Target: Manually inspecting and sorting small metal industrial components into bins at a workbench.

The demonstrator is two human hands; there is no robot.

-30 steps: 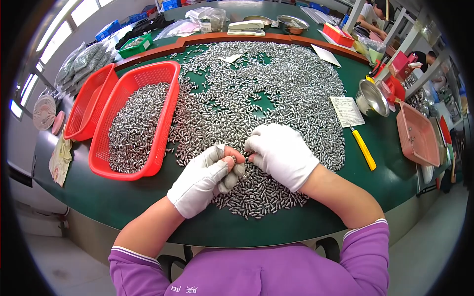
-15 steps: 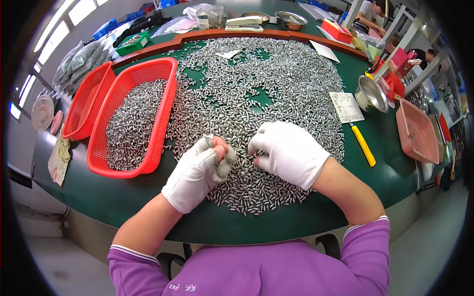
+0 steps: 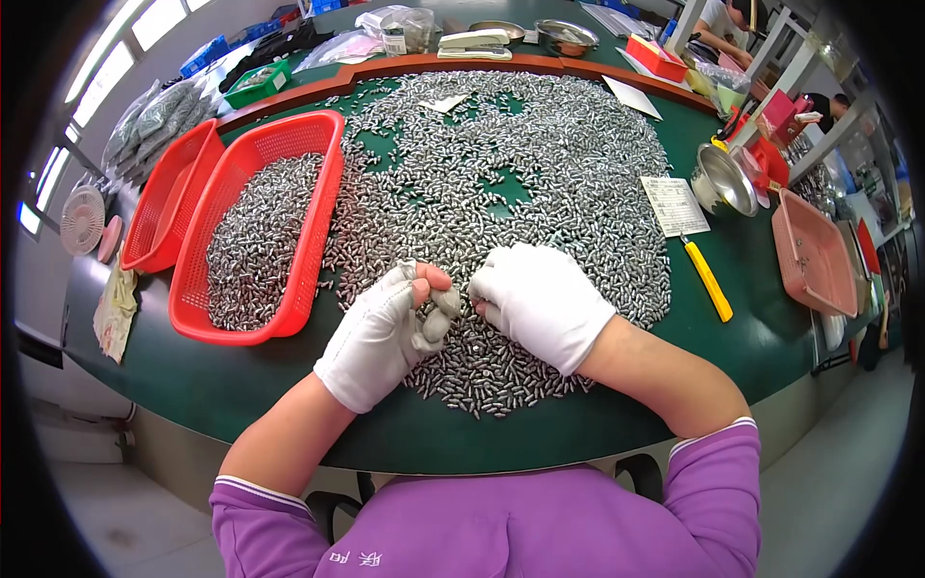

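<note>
A wide heap of small silver metal pieces (image 3: 501,183) covers the green table (image 3: 241,385). My left hand (image 3: 381,332), in a white glove with bare fingertips, is curled shut over a handful of those pieces just above the near edge of the heap. My right hand (image 3: 540,303), also gloved, lies palm down on the heap right beside it, fingertips bent onto the pieces; whether it grips any is hidden. A red mesh basket (image 3: 318,222) holding more of the metal pieces stands just left of my left hand.
A second, empty red basket (image 3: 169,202) sits left of the first. On the right lie a yellow-handled tool (image 3: 708,279), a paper slip (image 3: 674,204), a metal funnel (image 3: 727,181) and a pink tray (image 3: 814,255). Bags, bowls and boxes line the far edge.
My left hand has drawn slightly toward me and closed tighter around its handful. My right hand stays on the heap in almost the same place.
</note>
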